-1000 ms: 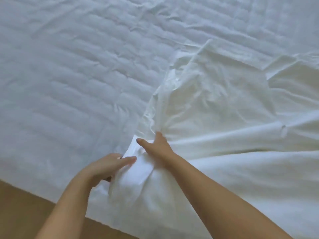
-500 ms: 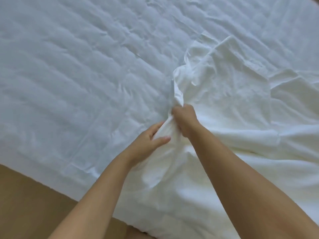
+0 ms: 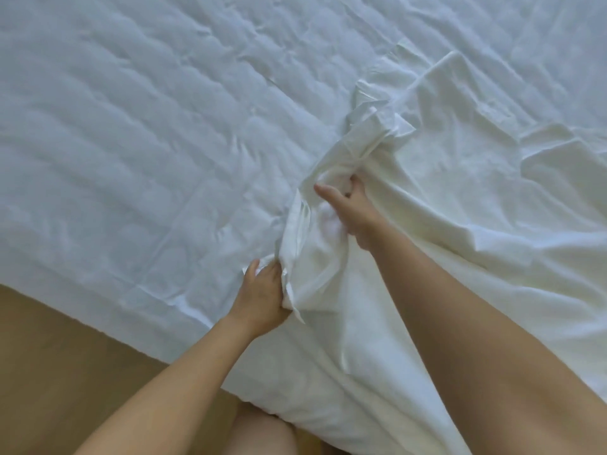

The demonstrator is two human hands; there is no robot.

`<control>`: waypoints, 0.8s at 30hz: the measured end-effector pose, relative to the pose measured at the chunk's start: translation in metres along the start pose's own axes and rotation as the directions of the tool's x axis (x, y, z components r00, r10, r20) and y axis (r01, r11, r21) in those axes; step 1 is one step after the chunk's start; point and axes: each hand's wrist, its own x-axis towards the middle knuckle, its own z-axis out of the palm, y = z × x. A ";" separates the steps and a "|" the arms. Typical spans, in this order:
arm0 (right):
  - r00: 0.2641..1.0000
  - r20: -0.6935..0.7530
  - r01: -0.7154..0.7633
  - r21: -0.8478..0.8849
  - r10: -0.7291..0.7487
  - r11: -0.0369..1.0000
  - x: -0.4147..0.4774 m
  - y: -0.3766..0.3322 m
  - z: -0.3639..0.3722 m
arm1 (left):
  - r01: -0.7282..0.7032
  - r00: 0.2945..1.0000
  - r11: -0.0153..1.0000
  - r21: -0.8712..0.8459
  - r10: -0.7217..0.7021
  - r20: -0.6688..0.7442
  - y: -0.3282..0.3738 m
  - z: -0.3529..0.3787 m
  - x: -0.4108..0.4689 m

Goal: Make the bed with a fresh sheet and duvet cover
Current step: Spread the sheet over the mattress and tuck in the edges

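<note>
A: Surroundings, left to right?
B: Tan floor bottom left. Quilted white bed surface fills the left and top, creased. Smooth white fabric lies over it on the right half, rumpled, and hangs over the near bed edge. Can't tell if it's the sheet or the duvet cover.
A: Anything in the way?
B: Right forearm crosses the fabric's lower right and hides that part. Bare knee bottom centre, just beside the bed edge.
A: Hands?
B: Left hand is near the bed edge, fingers curled round the fabric's bunched left edge. Right hand is farther up the same bunched ridge, fingers dug in, thumb sticking out left. Hands apart, both clamped on the fabric, which is gathered between them.
</note>
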 end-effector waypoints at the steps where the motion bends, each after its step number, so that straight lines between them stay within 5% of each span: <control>1: 0.999 0.007 -0.034 -0.062 0.035 0.997 -0.004 0.009 0.006 | 0.047 0.997 0.996 -0.074 -0.043 0.058 0.011 -0.009 0.004; 3: 0.996 0.013 -0.082 -0.129 0.085 0.988 -0.014 0.014 0.013 | 0.165 0.986 0.928 -0.333 -0.143 0.089 0.034 -0.029 0.003; 6: 0.994 -0.013 -0.109 0.048 0.110 0.993 -0.025 -0.005 0.017 | 0.292 0.951 0.741 -0.604 -0.290 0.103 0.039 -0.071 -0.031; 9: 0.992 0.002 -0.124 0.188 0.126 0.974 -0.041 -0.015 0.043 | 0.495 0.859 0.662 -0.562 -0.470 0.203 0.005 -0.109 -0.073; 14: 0.991 0.124 -0.038 -0.126 0.053 0.991 -0.089 0.041 0.109 | 0.763 0.629 0.580 -0.285 -0.767 0.126 -0.029 -0.090 -0.092; 18: 0.997 -0.020 -0.069 -0.001 0.069 0.998 -0.103 0.047 0.105 | 0.729 0.521 0.434 -0.530 -0.853 0.018 -0.017 -0.071 -0.088; 21: 0.995 -0.096 0.047 0.100 -0.037 0.994 -0.123 0.036 0.091 | 0.541 0.643 0.434 -0.721 -0.766 0.021 0.007 -0.068 -0.089; 24: 0.996 0.071 0.044 0.080 -0.050 0.996 -0.144 0.027 0.074 | 0.374 0.855 0.617 -0.692 -0.519 -0.001 0.041 -0.065 -0.089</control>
